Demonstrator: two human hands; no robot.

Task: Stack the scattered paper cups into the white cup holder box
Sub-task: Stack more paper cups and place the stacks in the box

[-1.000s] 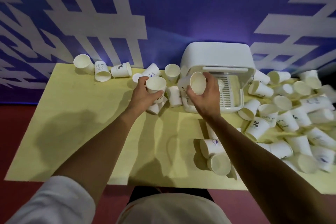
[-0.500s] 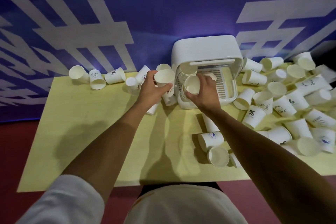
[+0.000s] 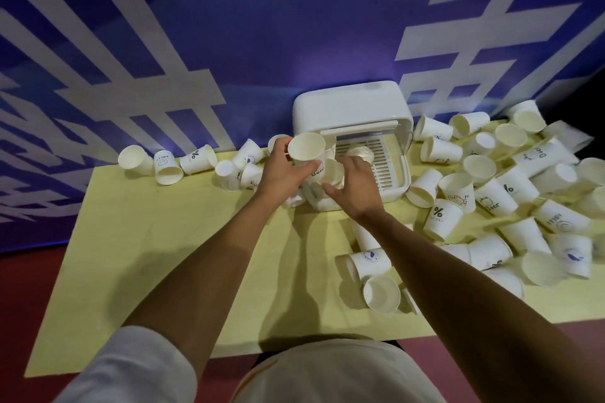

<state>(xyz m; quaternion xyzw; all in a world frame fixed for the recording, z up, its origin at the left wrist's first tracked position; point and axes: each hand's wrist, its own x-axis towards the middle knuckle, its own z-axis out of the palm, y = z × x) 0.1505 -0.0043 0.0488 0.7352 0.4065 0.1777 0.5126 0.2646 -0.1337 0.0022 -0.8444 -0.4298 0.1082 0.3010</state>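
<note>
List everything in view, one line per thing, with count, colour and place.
white cup holder box: one, white, back middle of table, front open.
cups in box: at least one, cream-white, on its slatted tray.
right pile of cups: over twenty, white with dark prints, right of box.
left cups: about seven, white, along back left edge.
front cups: at least three, white, near front edge by the right forearm.
table: one, pale yellow.
backdrop: one, blue with white strokes, behind table.
floor: red, around table.
left hand: holds one Bear cup before the box.
right hand: seems to grip a second cup, partly hidden.
</note>
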